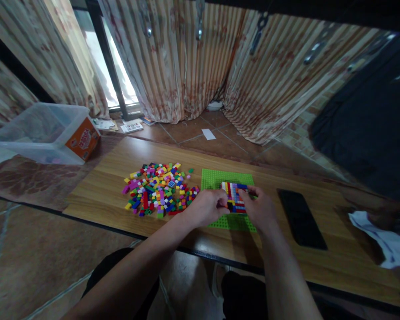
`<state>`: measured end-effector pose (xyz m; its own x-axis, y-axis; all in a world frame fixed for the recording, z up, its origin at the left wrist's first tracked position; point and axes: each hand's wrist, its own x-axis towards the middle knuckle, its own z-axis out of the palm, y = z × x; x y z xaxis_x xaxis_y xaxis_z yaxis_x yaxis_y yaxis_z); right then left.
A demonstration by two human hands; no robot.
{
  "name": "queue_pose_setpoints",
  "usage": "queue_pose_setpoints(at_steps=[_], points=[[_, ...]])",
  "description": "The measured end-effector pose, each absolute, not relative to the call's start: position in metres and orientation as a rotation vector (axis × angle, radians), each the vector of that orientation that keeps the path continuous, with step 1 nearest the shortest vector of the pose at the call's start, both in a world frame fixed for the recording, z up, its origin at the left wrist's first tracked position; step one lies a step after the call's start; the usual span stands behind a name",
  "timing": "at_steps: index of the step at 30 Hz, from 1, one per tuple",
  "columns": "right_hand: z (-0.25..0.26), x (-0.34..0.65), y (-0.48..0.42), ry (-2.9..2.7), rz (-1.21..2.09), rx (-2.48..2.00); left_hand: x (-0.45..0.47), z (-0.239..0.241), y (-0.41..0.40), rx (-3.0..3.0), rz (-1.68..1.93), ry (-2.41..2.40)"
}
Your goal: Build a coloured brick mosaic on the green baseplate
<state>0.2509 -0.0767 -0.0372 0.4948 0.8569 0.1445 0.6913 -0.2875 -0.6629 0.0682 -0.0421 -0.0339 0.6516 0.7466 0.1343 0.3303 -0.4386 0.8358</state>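
A block of coloured toy bricks [233, 192], striped in white, red, blue and yellow, sits over the green studded baseplate [211, 176]. My left hand [209, 207] is closed at its left edge, the thumb and curled fingers against the bricks. On the other side my right hand [261, 208] grips the right end, fingers over the far corner and thumb on top. Parts of the build are hidden by my fingers. Whether a small loose brick is also between my left fingertips is too small to tell.
Left of the baseplate lies a pile of loose toy bricks [160, 189]. A black phone-like slab [302, 218] lies to the right, with a white cloth [375, 235] at the table's right end. Beyond the left end stands a clear plastic bin [50, 144]. Curtains hang behind.
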Motion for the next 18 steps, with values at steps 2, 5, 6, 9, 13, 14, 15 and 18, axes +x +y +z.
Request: queue_pose_setpoints(at_steps=[2,5,6,9,13,14,15,18], points=[[-0.037,0.251,-0.077,-1.264,0.352,-2.064,0.067,-0.034,-0.042,2.032,0.631,0.827],[-0.036,0.249,-0.077,-1.188,0.470,-2.016,0.066,-0.033,-0.042,2.015,0.647,0.820],[-0.036,0.248,-0.077,-1.152,0.530,-1.981,0.065,-0.033,-0.042,2.005,0.653,0.818],[-0.038,0.246,-0.078,-1.109,0.705,-1.866,0.063,-0.032,-0.044,1.970,0.676,0.811],[-0.042,0.247,-0.081,-1.192,0.723,-1.819,0.062,-0.032,-0.044,1.944,0.708,0.811],[-0.043,0.248,-0.081,-1.216,0.706,-1.822,0.062,-0.032,-0.044,1.950,0.709,0.815],[-0.044,0.248,-0.082,-1.237,0.691,-1.827,0.063,-0.032,-0.043,1.959,0.705,0.818],[-0.047,0.248,-0.083,-1.277,0.640,-1.859,0.064,-0.032,-0.042,1.991,0.688,0.833]])
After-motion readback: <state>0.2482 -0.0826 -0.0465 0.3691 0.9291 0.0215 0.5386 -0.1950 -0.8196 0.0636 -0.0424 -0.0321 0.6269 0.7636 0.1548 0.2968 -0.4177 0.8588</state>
